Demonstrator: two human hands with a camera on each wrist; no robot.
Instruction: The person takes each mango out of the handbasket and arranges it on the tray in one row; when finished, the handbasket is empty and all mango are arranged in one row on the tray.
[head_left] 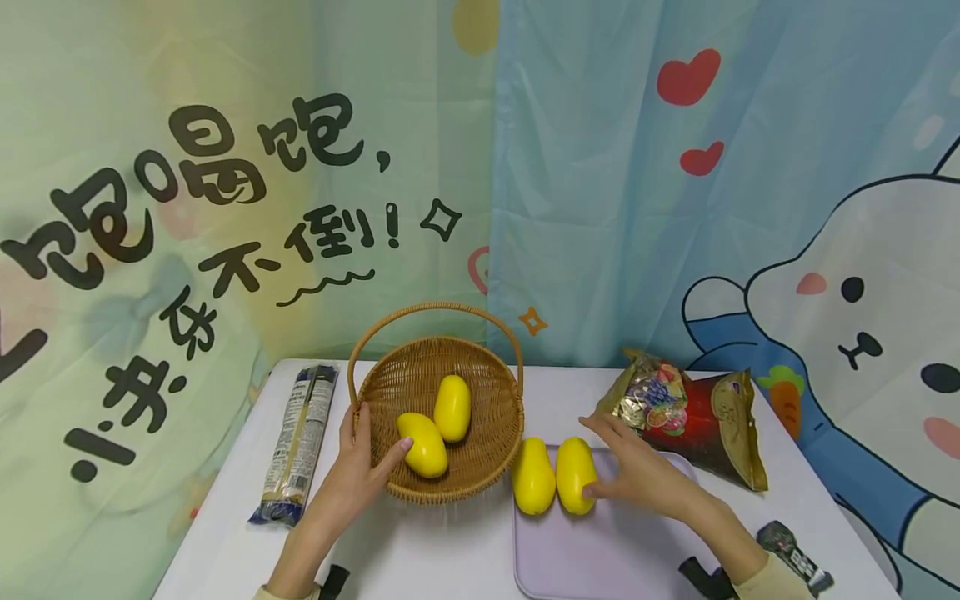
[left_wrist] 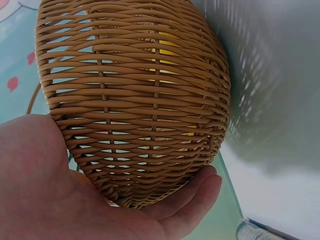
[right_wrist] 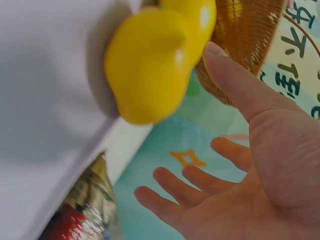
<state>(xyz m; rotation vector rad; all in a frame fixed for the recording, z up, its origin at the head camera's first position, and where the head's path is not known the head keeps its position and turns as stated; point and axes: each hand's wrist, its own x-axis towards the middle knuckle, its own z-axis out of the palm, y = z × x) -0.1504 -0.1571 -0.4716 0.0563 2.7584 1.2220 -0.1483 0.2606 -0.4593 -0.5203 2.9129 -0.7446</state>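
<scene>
The left hand (head_left: 363, 462) grips the wicker basket (head_left: 491, 408) at its left side, thumb reaching over the rim and fingers against the outer wall, while the right hand (head_left: 637, 471) holds nothing and is spread wide to the basket's right, its fingers apart and its thumb at the nearer-to-hand of two yellow fruits; whether the thumb touches that right-hand fruit (head_left: 575, 475) cannot be told. Its neighbour, the left-hand fruit (head_left: 534, 477), lies just beside the basket, both on the lilac tray (head_left: 607, 558). The basket is tilted, mouth toward the head camera, with an upper fruit (head_left: 452, 408) and a lower fruit (head_left: 422, 446) inside. A long packet (head_left: 296, 442) lies left of the basket; a red and gold bag (head_left: 708, 417) sits well to its right, beyond the right hand. Only the left wrist view shows the basket's outer weave, yellow glinting through the gaps, and fingertips curled round it; only the right wrist view shows the right palm.
</scene>
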